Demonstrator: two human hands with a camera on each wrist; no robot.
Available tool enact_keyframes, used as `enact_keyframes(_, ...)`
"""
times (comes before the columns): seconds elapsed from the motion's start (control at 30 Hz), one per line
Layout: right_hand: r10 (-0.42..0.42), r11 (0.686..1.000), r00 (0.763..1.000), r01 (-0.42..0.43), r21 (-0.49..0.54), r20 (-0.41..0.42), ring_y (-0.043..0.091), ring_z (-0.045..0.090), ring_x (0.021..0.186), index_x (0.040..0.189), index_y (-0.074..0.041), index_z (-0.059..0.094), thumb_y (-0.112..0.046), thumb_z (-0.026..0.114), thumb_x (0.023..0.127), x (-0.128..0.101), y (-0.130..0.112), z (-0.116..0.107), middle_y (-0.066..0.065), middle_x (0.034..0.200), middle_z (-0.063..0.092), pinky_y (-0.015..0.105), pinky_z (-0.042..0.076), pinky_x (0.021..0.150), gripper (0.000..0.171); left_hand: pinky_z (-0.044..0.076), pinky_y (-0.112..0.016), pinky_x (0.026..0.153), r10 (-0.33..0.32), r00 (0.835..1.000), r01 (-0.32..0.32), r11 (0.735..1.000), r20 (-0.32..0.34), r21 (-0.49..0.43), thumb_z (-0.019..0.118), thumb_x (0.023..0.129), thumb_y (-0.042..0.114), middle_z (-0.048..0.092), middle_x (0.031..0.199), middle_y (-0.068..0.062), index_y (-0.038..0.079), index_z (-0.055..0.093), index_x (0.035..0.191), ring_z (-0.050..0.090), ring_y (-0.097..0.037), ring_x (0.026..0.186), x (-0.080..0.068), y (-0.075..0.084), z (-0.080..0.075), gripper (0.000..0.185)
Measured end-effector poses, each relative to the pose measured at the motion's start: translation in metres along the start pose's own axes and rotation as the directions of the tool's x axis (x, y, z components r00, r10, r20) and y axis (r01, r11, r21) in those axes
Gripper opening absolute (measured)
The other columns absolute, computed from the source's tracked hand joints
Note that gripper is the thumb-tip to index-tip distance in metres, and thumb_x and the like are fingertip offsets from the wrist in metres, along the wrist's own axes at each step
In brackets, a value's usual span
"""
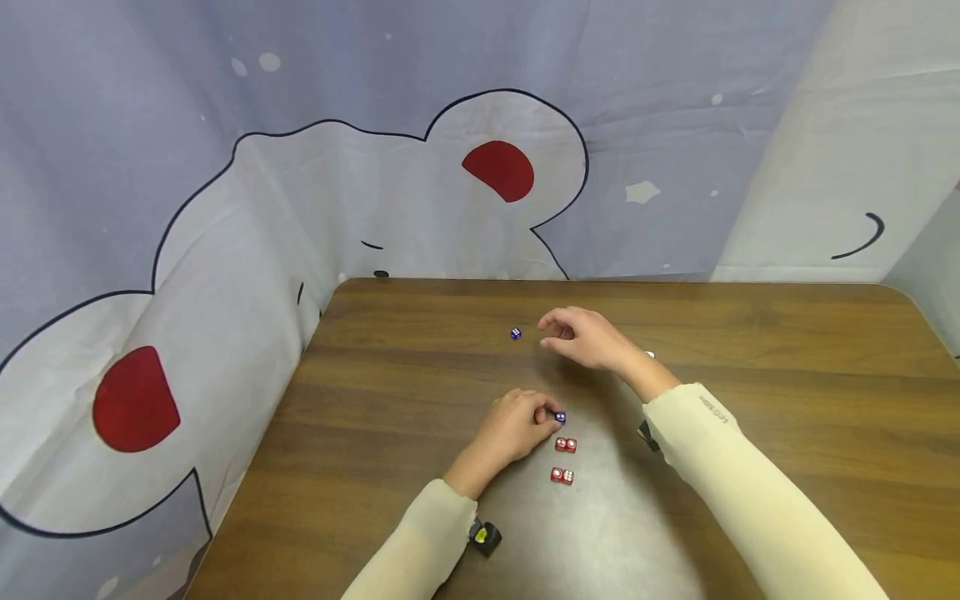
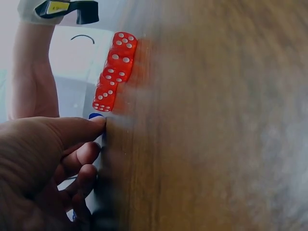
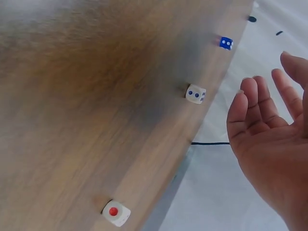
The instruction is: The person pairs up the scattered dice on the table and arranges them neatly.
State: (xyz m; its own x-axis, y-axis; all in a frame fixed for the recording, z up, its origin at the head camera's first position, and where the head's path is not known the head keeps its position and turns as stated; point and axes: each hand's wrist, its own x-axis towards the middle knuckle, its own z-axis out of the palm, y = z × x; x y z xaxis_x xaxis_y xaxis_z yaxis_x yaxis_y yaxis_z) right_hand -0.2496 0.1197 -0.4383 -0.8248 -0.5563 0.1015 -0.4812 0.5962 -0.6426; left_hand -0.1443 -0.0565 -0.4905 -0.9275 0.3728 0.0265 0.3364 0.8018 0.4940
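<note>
On the wooden table, my left hand [image 1: 517, 423] pinches a blue die [image 1: 560, 417] between thumb and fingers; the thumb covers most of that blue die [image 2: 96, 115] in the left wrist view. Just nearer to me lie two pairs of red dice, one pair [image 1: 566, 445] in front of the other [image 1: 562, 476]. My right hand [image 1: 588, 337] hovers above the table with relaxed fingers and nothing in them. Left of its fingertips lies another blue die [image 1: 516, 333]. In the right wrist view a white die with blue dots [image 3: 195, 94] sits near that hand.
A second white die, with a red dot [image 3: 116, 213], lies further along the table in the right wrist view. One white die [image 1: 650, 354] peeks out behind my right forearm. A printed curtain [image 1: 360, 192] hangs along the table's far and left edges.
</note>
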Motion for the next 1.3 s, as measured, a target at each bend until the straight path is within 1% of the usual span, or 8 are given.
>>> enact_keyframes(0.23, -0.004, 1.0, 1.0, 0.004, -0.001, 0.028, 0.024, 0.062, 0.094, 0.12, -0.007, 0.067, -0.023, 0.071, 0.095, 0.015, 0.0, 0.004, 0.007, 0.102, 0.065, 0.042, 0.05, 0.086, 0.03, 0.037, -0.025, 0.072, -0.016, 1.0, 0.016, 1.0, 0.014, -0.004, 0.079, 0.09, 0.032, 0.052, 0.079, 0.011, 0.021, 0.077, 0.101, 0.046, -0.008, 0.078, -0.001, -0.001, -0.001, 0.016)
enact_keyframes(0.37, 0.003, 1.0, 0.999, -0.002, -0.005, 0.052, 0.027, 0.062, 0.097, 0.122, -0.008, 0.066, -0.023, 0.07, 0.096, 0.021, 0.001, 0.009, 0.008, 0.104, 0.065, 0.043, 0.05, 0.087, 0.03, 0.037, -0.024, 0.072, -0.018, 1.0, 0.018, 1.0, 0.024, -0.002, 0.078, 0.09, 0.033, 0.051, 0.08, 0.011, 0.021, 0.077, 0.102, 0.046, -0.008, 0.079, -0.001, -0.002, -0.001, 0.017)
enact_keyframes(0.5, 0.011, 1.0, 0.998, -0.011, -0.007, 0.069, 0.026, 0.062, 0.098, 0.123, -0.009, 0.066, -0.023, 0.071, 0.096, 0.026, 0.003, 0.014, 0.01, 0.106, 0.065, 0.043, 0.05, 0.088, 0.031, 0.038, -0.024, 0.072, -0.016, 0.999, 0.016, 1.0, 0.03, -0.001, 0.078, 0.09, 0.033, 0.051, 0.08, 0.011, 0.022, 0.076, 0.101, 0.046, -0.008, 0.08, 0.0, -0.003, 0.0, 0.016)
enact_keyframes(0.73, 0.009, 1.0, 0.998, -0.009, -0.003, 0.061, 0.028, 0.062, 0.101, 0.122, -0.009, 0.067, -0.021, 0.071, 0.095, 0.032, 0.006, 0.019, 0.012, 0.108, 0.064, 0.044, 0.051, 0.089, 0.03, 0.037, -0.023, 0.072, -0.02, 0.999, 0.02, 1.0, 0.035, -0.004, 0.078, 0.09, 0.033, 0.052, 0.08, 0.011, 0.022, 0.075, 0.102, 0.045, -0.008, 0.08, -0.001, -0.004, -0.001, 0.016)
enact_keyframes(0.87, 0.002, 1.0, 0.998, -0.001, -0.026, 0.065, 0.03, 0.062, 0.106, 0.121, -0.009, 0.067, -0.021, 0.072, 0.094, 0.039, 0.008, 0.021, 0.013, 0.112, 0.064, 0.046, 0.049, 0.093, 0.03, 0.037, -0.023, 0.073, -0.025, 0.999, 0.026, 1.0, 0.037, -0.006, 0.078, 0.09, 0.032, 0.052, 0.08, 0.011, 0.021, 0.075, 0.103, 0.045, -0.008, 0.08, 0.0, -0.004, -0.001, 0.017)
enact_keyframes(1.03, 0.005, 0.997, 0.995, 0.002, -0.072, 0.104, 0.034, 0.056, 0.115, 0.122, -0.009, 0.068, -0.02, 0.073, 0.093, 0.047, 0.011, 0.023, 0.014, 0.118, 0.062, 0.051, 0.043, 0.101, 0.031, 0.038, -0.023, 0.073, -0.016, 0.999, 0.016, 1.0, 0.028, 0.006, 0.078, 0.09, 0.033, 0.052, 0.079, 0.011, 0.021, 0.076, 0.103, 0.045, -0.007, 0.08, 0.0, -0.004, -0.002, 0.018)
enact_keyframes(1.13, 0.012, 0.997, 0.992, -0.002, -0.083, 0.124, 0.034, 0.055, 0.118, 0.123, -0.01, 0.068, -0.019, 0.073, 0.093, 0.05, 0.013, 0.023, 0.015, 0.119, 0.062, 0.051, 0.042, 0.102, 0.031, 0.038, -0.023, 0.073, -0.006, 1.0, 0.006, 1.0, 0.025, 0.005, 0.078, 0.09, 0.032, 0.052, 0.08, 0.011, 0.021, 0.076, 0.103, 0.045, -0.007, 0.08, -0.001, -0.003, -0.002, 0.018)
enact_keyframes(1.3, 0.036, 0.995, 0.988, -0.023, -0.094, 0.149, 0.033, 0.056, 0.116, 0.122, -0.012, 0.068, -0.021, 0.074, 0.092, 0.055, 0.014, 0.027, 0.014, 0.118, 0.061, 0.051, 0.043, 0.102, 0.032, 0.038, -0.022, 0.074, -0.007, 0.999, 0.007, 1.0, 0.032, -0.012, 0.077, 0.09, 0.032, 0.053, 0.08, 0.01, 0.021, 0.075, 0.103, 0.045, -0.007, 0.08, -0.002, -0.004, -0.001, 0.017)
